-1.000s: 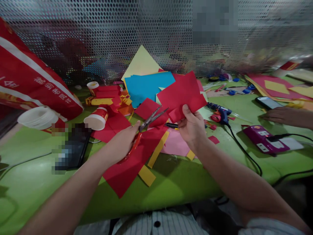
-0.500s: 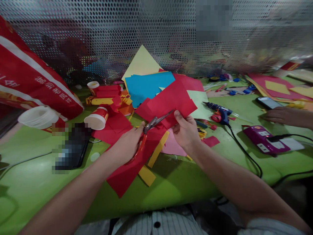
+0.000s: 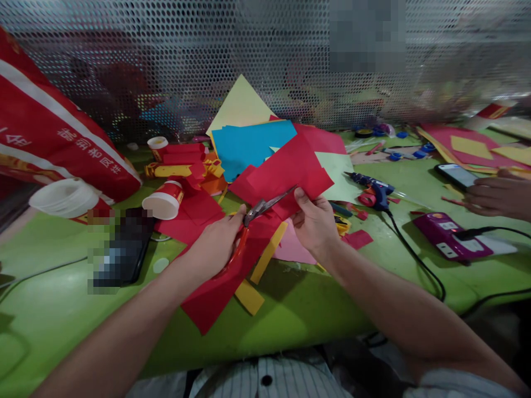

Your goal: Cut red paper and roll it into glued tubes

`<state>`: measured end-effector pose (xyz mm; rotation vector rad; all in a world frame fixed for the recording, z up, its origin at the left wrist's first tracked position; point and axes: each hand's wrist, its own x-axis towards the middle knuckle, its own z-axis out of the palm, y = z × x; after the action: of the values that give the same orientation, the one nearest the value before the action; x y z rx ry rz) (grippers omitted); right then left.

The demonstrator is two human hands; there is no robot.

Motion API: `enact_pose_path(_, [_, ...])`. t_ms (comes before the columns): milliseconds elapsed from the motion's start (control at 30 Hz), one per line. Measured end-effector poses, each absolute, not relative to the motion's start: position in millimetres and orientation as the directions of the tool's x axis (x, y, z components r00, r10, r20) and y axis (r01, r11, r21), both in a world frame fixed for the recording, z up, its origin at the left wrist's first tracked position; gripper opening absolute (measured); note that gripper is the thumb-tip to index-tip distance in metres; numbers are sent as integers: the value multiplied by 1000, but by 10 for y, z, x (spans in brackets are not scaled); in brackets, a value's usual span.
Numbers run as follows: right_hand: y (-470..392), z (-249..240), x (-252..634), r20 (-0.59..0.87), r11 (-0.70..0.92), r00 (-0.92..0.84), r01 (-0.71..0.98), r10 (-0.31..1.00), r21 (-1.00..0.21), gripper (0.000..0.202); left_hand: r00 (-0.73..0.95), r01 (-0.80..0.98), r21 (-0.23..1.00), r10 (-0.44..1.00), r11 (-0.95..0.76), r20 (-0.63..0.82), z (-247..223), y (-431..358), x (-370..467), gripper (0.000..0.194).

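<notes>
My left hand (image 3: 218,243) is closed on the orange handles of a pair of scissors (image 3: 258,211). Their metal blades point up to the right across a sheet of red paper (image 3: 290,166). With thumb and fingers my right hand (image 3: 315,221) pinches that sheet by its lower right part, close to the blade tips. Below the scissors lies another red paper piece (image 3: 207,309), its corner toward me. Yellow strips (image 3: 269,253) rest beside it, and a pink sheet (image 3: 296,249) shows under my right hand. The fingers inside the scissor handles are partly hidden.
Blue paper (image 3: 249,146) lies behind the red sheet. Right of it are a glue gun (image 3: 375,190) with a cord and a purple power strip (image 3: 450,235). Another person's hand (image 3: 501,193) is at far right. Paper cups (image 3: 164,200) and a phone (image 3: 133,249) stand left.
The other person's hand at the right has shifted rightward, away from the phone, with its fingers now more bent. My hands, the scissors and the red paper have hardly moved.
</notes>
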<state>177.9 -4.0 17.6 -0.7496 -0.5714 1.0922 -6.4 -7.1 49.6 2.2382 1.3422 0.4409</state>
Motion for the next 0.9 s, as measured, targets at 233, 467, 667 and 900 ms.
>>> enact_pose_path(233, [-26, 171, 1766, 53, 283, 378, -586, 924, -759, 30, 480, 869, 224, 861, -441, -169, 601, -76, 14, 49])
enact_pose_path(467, [-11, 139, 1787, 73, 287, 377, -554, 923, -782, 26, 485, 868, 204, 861, -453, -150, 614, -78, 16, 48])
enact_pose_path(667, [-8, 131, 1799, 80, 290, 379, -538, 922, -792, 21, 486, 868, 195, 863, -457, -139, 615, -76, 2, 38])
enact_pose_path(900, [-6, 126, 1803, 111, 305, 376, -509, 920, -805, 25, 491, 870, 126, 860, -476, -142, 607, -52, 3, 49])
